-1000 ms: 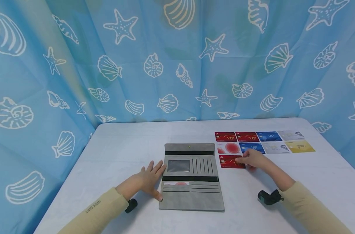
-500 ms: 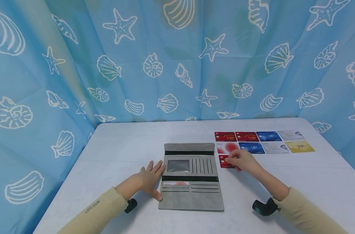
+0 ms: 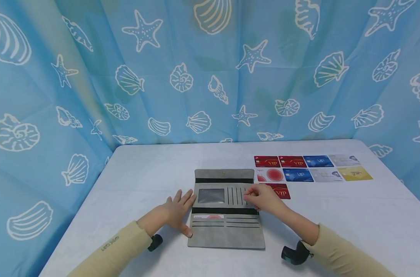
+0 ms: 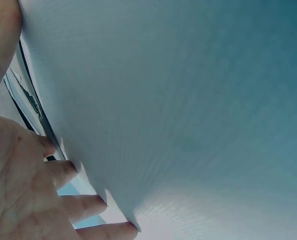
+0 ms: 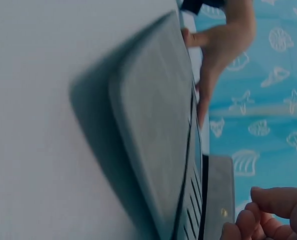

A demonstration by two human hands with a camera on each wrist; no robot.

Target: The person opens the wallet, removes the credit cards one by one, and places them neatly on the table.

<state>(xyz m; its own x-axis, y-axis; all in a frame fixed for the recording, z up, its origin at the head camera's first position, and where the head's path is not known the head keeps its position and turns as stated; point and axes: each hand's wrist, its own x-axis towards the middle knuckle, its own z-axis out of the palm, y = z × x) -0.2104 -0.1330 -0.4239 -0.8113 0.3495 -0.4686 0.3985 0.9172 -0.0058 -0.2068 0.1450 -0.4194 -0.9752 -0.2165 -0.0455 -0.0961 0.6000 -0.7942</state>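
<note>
An unfolded grey wallet (image 3: 227, 237) lies on the white table, with a red-and-white card (image 3: 208, 217) showing in a lower left slot. My left hand (image 3: 177, 213) rests at its left edge, fingers spread, palm seen close in the left wrist view. Above the wallet's right edge hovers my right hand (image 3: 265, 198), its fingers loosely curled. The right wrist view shows the thumb and fingers (image 5: 276, 202) near each other, with nothing visible between them. Just behind that hand lies a red VIP card (image 3: 280, 191), its left part covered by the hand.
Two rows of cards stretch to the right of the wallet's top, among them red VIP cards (image 3: 267, 161), blue ones (image 3: 298, 175), a silver one (image 3: 325, 175) and a gold one (image 3: 355, 173). A blue shell-patterned curtain (image 3: 210, 96) hangs behind the table.
My right hand has moved left, from the right end of the lowest red card to over the wallet's right edge. That card stays where it was. My left hand has not moved.
</note>
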